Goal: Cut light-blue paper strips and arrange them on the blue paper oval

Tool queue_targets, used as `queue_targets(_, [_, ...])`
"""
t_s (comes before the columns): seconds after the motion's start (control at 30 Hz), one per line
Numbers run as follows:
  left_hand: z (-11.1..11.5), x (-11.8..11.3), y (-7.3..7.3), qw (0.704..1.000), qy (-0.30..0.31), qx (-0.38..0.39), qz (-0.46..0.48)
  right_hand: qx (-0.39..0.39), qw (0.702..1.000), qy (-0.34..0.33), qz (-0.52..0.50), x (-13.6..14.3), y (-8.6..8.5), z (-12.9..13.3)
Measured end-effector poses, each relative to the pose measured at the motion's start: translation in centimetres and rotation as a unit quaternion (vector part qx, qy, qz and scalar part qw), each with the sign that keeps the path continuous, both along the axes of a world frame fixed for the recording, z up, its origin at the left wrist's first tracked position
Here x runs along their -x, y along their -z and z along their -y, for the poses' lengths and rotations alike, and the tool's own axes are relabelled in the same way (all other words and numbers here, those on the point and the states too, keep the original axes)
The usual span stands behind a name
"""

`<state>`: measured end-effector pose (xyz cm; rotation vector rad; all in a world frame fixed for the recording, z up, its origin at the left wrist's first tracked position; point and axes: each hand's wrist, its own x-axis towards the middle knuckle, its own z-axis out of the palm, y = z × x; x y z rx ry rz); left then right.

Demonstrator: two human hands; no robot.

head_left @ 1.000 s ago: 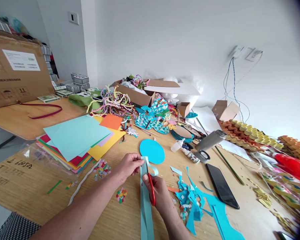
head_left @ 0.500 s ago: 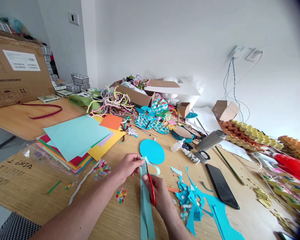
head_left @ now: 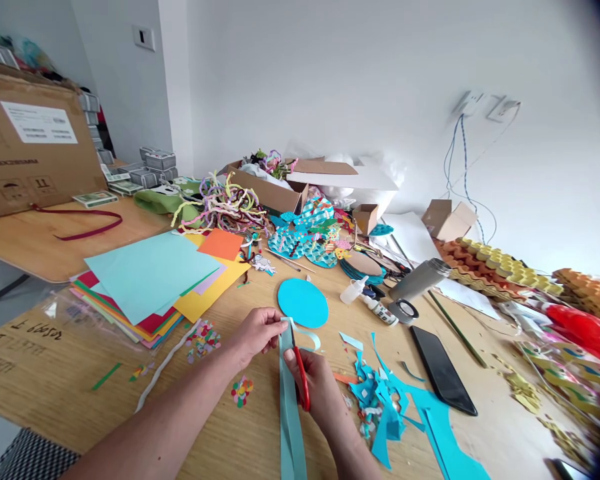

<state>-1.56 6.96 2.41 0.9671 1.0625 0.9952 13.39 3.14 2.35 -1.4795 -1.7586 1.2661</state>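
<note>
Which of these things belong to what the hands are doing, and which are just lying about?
In use:
red-handled scissors, in the right hand
pale blue-green paper strip, pinched by the left hand
thin paper curl beside the blades

Probably just lying about:
black phone
grey flask
egg trays
big carton

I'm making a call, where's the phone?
In the head view, the black phone lies on the right, between the blue scraps and the green stick.

left hand (head_left: 266, 330) is pinched thumb to fingers, right hand (head_left: 313, 380) kinda curled, both forearms angling in from below.
</note>
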Motion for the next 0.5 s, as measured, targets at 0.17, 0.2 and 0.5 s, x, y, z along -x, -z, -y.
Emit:
queue_targets(0.17, [0.02,0.03,0.01,1.000,0.003,-0.001,0.001,-0.002,1.000,-0.004,-0.010,0.04,-0.05,-0.03])
queue_targets(0.2, [0.02,0.04,0.02,1.000,0.003,-0.001,0.001,-0.004,1.000,-0.004,-0.013,0.05,-0.05,-0.03])
queue_targets(0.5, [0.00,0.06,-0.07,1.000,0.003,-0.004,0.002,0.003,1.000,-0.003,-0.014,0.22,-0.07,-0.02])
